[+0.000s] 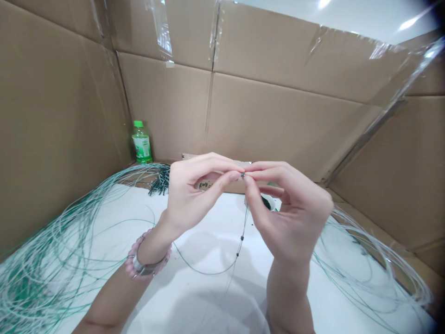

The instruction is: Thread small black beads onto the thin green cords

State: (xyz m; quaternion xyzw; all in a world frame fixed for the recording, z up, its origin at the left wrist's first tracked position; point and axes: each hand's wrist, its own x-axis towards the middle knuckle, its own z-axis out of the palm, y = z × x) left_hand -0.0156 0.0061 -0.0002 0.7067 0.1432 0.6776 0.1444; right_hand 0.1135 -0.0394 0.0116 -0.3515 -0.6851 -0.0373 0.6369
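Observation:
My left hand [198,190] and my right hand [288,199] meet fingertip to fingertip above the white table. Between both pinches sits a small dark green bit of cord [242,175], perhaps a bead or knot; the fingers cover most of it. From there a thin green cord [245,220] hangs down, with two small black beads [242,238] on it, then curves left toward my left wrist. Behind my right thumb, partly hidden, stands a white cup [273,204] with dark contents. A pink bead bracelet and a metal band circle my left wrist.
Long green and white cords [69,232] lie heaped at the left, ending in a dark bundle [160,180]. More pale cords [368,250] loop at the right. A green-capped bottle [142,144] stands in the back left corner. Cardboard walls [278,120] enclose the table [201,306].

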